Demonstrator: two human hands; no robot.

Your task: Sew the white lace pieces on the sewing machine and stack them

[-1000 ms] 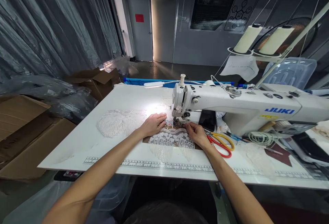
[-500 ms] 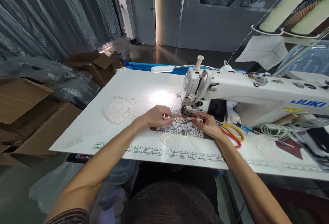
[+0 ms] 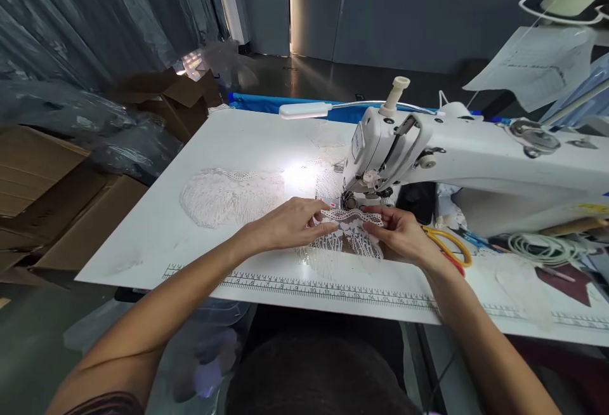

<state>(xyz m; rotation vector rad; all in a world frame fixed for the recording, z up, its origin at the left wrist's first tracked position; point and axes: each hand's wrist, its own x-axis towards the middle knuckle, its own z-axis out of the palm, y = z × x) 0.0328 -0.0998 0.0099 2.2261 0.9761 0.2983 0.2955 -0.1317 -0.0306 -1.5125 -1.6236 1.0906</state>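
A strip of white fringed lace lies just in front of the presser foot of a white sewing machine. My left hand is at the lace's left end, its thumb stretched along the near side and its bent fingers on the upper edge. At the right end, my right hand holds the lace between thumb and fingers. Under the lace a brown strip shows partly; the hands hide some of it. More white lace lies in a heap left of the needle, beneath a bright lamp spot.
Yellow-and-red-handled scissors lie right of my right hand, near a coil of pale cord. A printed ruler runs along the table's front edge. Cardboard boxes stand on the floor to the left. A lamp reaches over the table.
The view has tilted down and nearer to the machine. My left thumb has straightened along the lace, and its fingers have shifted. My right hand keeps its hold at the right end.
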